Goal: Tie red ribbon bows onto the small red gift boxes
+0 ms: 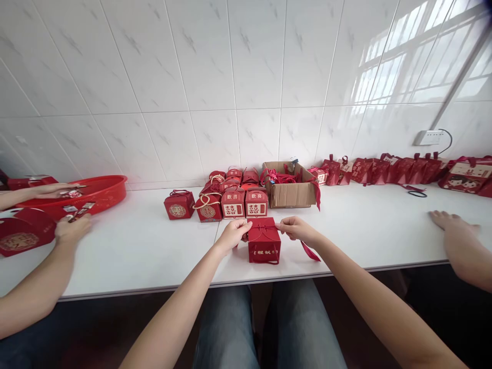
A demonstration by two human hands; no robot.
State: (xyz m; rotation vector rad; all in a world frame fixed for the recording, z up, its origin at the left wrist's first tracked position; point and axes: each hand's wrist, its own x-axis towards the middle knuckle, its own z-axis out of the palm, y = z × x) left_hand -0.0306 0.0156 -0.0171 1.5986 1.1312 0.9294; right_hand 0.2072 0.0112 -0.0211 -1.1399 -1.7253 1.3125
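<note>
A red gift box [264, 245] with gold characters stands upright near the table's front edge, between my hands. Across its folded top runs a thin red ribbon [265, 226]. My left hand [232, 234] pinches the ribbon at the box's left top edge. At the right top edge my right hand [295, 228] pinches the other side, and a loose ribbon tail [309, 252] hangs below it to the table. Both hands have their fingers closed. Just behind the box sit several finished-looking red boxes [232, 202], some with cord handles.
Behind stands a cardboard box [292, 195] of red ribbons. Scissors [417, 192] and a row of red gift bags [378, 170] lie right, near a person's hand [453, 228]. At left, another person's hands hold small packets over a red basin [111, 192].
</note>
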